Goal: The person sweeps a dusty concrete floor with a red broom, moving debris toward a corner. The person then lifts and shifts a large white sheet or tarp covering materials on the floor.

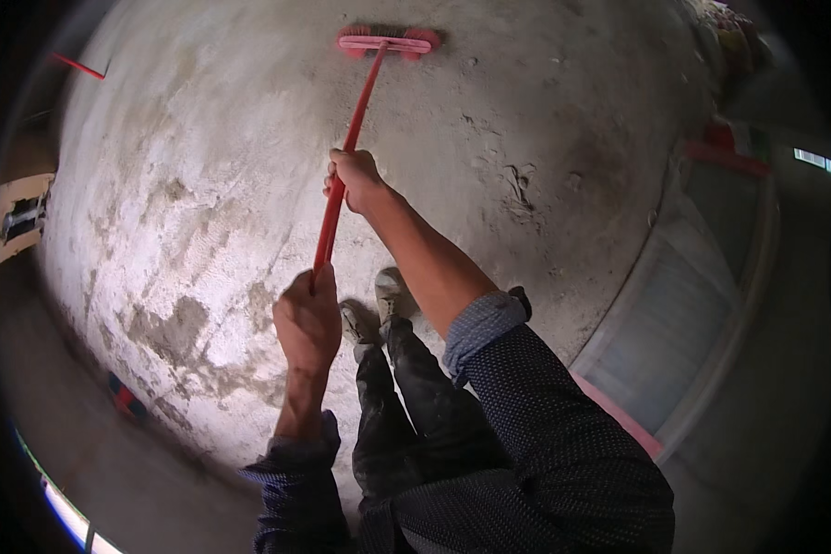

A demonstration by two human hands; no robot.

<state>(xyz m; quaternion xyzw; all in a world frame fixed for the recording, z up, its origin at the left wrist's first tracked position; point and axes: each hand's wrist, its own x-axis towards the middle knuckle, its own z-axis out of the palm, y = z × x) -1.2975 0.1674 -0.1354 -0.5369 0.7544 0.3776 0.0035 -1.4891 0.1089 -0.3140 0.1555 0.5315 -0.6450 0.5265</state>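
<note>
A push broom with a long red handle stretches away from me, its wide pink-and-dark bristled head down on the rough concrete floor. Near the handle's close end, my left hand is wrapped round it, thumb along the top. Farther up the handle, my right hand grips it with curled fingers. Small bits of debris lie on the floor to the right of the handle.
My shoes stand on the floor just beyond my left hand. At the right leans or lies a framed panel with plastic film. A thin red bar shows at the far left. Whitish patches cover the floor on the left.
</note>
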